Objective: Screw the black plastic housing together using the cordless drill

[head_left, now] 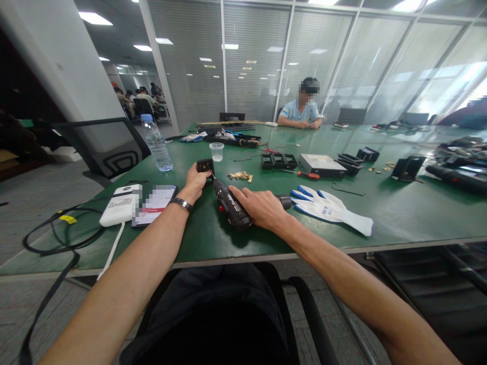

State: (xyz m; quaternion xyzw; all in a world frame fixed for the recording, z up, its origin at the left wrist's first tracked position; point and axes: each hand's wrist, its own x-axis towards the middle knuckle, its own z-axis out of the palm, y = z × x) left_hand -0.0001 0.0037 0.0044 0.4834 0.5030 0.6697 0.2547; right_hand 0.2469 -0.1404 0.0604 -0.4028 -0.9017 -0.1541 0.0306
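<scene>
My left hand [197,182] is closed around a small black plastic part [205,165], held a little above the green table. My right hand [262,207] grips a black cordless drill [231,207] lying on its side, its bit pointing away and left. The tip of the drill meets or nearly meets the black part; exact contact is too small to tell. Just right of the tip lies a pile of small brass-coloured pieces [240,176]. A clear plastic cup [216,151] stands behind the black part.
On the green table [266,243] lie a white-and-blue glove [329,209], an orange screwdriver [308,175], black trays [279,160] and a silver box [321,165]. A water bottle [157,144], phone [155,205] and white device [120,205] sit at left. Another person [301,106] sits across.
</scene>
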